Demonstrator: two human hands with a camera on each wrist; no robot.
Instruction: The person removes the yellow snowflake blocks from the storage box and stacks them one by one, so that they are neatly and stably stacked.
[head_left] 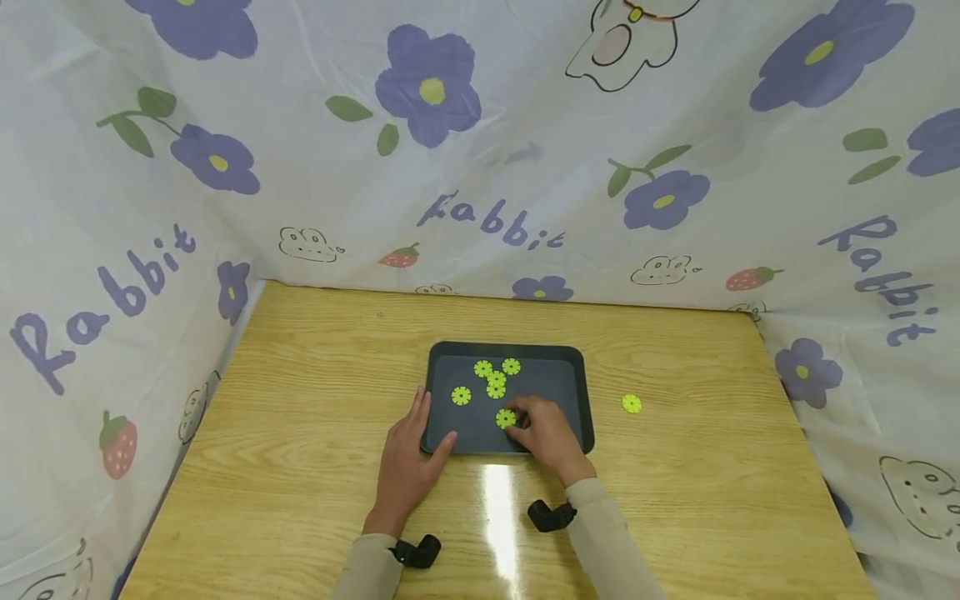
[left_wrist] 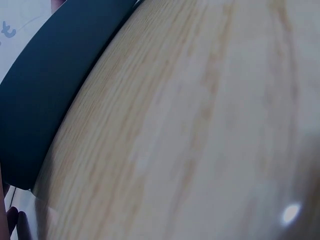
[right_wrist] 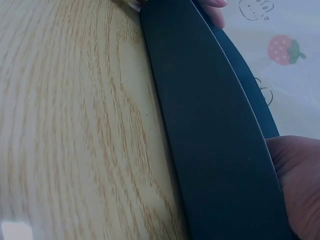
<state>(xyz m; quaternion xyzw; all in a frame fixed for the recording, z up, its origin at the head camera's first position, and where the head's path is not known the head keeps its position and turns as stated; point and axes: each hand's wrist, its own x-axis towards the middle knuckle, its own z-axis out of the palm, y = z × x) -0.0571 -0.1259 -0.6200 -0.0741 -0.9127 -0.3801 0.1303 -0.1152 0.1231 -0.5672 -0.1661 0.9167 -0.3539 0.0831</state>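
Observation:
A dark rectangular tray (head_left: 551,383) rests on the wooden table, its outer wall (right_wrist: 200,110) filling much of the right wrist view. Inside it lie several yellow-green notched snowflake discs (head_left: 461,396), some touching or overlapping. Over the tray's front right part, my right hand (head_left: 547,437) pinches one snowflake disc (head_left: 506,418) at its edge between thumb and finger. My left hand (head_left: 408,462) rests against the tray's front left corner with straight fingers, thumb over the near rim. The left wrist view shows the tray's side (left_wrist: 60,75) but little of that hand.
One more snowflake disc (head_left: 632,403) lies on the wooden table (head_left: 697,467) to the right of the tray. A white cloth (head_left: 510,167) printed with flowers and rabbits hangs at the back and both sides. Light glares off the table in front of the tray.

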